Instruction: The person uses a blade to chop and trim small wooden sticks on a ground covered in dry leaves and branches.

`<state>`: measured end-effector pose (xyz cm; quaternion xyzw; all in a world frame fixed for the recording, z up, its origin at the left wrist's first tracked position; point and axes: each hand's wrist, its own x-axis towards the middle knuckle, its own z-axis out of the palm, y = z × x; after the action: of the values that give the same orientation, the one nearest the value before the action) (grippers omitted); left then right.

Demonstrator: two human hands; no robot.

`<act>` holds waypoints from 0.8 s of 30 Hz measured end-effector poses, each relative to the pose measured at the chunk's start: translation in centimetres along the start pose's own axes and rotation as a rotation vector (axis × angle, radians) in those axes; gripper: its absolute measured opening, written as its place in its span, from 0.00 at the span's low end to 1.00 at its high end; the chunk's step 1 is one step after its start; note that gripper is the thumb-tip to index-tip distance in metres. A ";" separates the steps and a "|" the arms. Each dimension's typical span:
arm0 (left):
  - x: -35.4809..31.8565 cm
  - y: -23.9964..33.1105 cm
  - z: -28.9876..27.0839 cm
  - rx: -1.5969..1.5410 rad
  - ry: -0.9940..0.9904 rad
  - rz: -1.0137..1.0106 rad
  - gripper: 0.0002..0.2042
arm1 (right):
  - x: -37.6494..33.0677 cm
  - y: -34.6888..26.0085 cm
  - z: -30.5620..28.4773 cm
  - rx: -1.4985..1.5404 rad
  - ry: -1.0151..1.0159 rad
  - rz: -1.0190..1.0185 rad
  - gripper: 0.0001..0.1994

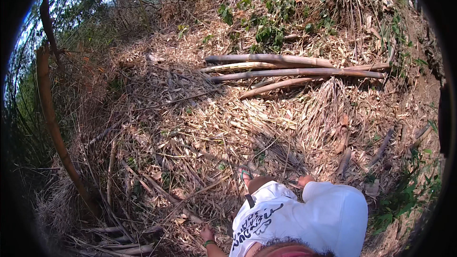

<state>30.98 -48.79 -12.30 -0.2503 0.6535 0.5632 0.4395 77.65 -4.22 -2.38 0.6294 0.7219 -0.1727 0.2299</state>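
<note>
My left hand (208, 234), with a green band at the wrist, is low at the bottom of the view. It is beside the near end of a thin bamboo pole (183, 209) lying in the dry litter; its fingers are too small to read, and I cannot tell whether it touches the pole. My right hand (305, 180) is in front of my white sleeve, its fingers closed. Something small and dark shows at its left side, too unclear to name. Below, my white shirt (266, 214) with dark lettering hides part of the ground.
Several cut bamboo poles (295, 72) lie crosswise farther off. A tall brown bamboo stalk (50, 109) stands at the left. Dry leaves (214, 128) cover the slope. Short cut pieces (381, 147) and green plants (404, 200) are at the right. My sandalled foot (245, 175) rests on the litter.
</note>
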 end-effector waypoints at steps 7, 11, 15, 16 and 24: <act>-2.9 -4.3 -1.2 -0.055 0.067 -0.059 0.12 | 2.3 -7.4 -6.0 0.059 -0.054 -0.180 0.16; -5.0 -7.8 -2.3 -0.067 0.131 -0.132 0.13 | 2.8 -15.9 -10.2 -0.063 0.014 -0.286 0.18; -6.3 -11.3 -3.3 -0.169 0.064 -0.155 0.10 | 1.9 -22.5 -13.5 0.116 -0.061 -0.416 0.19; -6.6 -12.2 -3.5 -0.219 0.051 -0.164 0.10 | 1.6 -23.9 -14.1 0.113 -0.068 -0.423 0.19; -6.1 -14.8 -3.0 -0.307 0.110 -0.127 0.11 | 1.8 -28.7 -15.2 -0.011 -0.075 -0.614 0.21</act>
<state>45.21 -56.18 -14.80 -0.3855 0.5656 0.6131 0.3943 47.38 1.18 8.15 0.3738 0.8703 -0.2534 0.1968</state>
